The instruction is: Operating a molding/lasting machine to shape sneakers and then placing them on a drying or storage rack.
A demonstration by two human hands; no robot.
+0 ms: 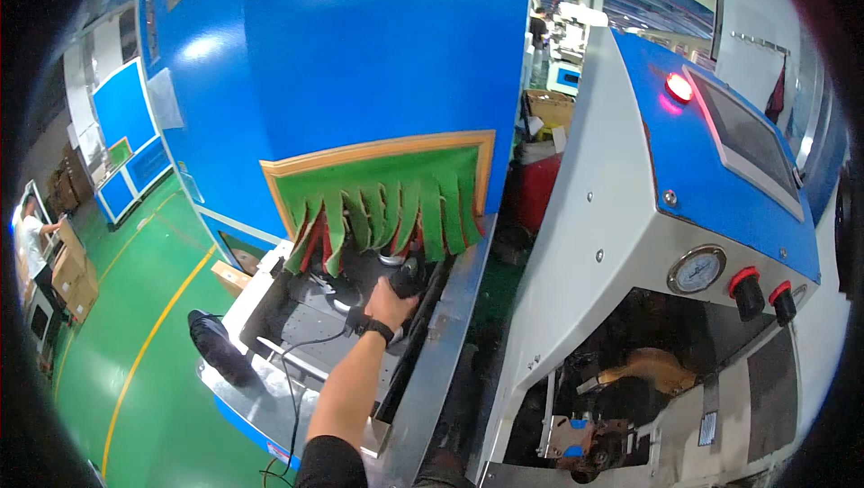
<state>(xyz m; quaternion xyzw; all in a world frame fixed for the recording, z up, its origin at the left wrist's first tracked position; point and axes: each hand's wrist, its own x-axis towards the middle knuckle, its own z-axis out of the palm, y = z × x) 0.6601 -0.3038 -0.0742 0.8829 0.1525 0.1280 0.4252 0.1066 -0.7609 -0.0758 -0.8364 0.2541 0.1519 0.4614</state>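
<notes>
My left hand (391, 304) reaches forward over a metal conveyor bed (373, 353), with a black strap and a thin cable at its wrist. Its fingers are closed round a dark object (407, 279), partly covered by the hand; its exact kind is unclear. Just beyond hang the green and red strips of a curtain (387, 204) across a blue machine's opening. Other dark and pale rounded pieces (342, 294) lie on the bed beside the hand, partly hidden by the strips. My right hand does not show.
A dark shoe-shaped item (220, 348) rests at the bed's left side. On the right stands a grey and blue machine (576, 245) with a lit red button (679, 87), a screen and a pressure gauge (697, 269). At far left, a person (34, 245) stands by cardboard boxes (74, 276).
</notes>
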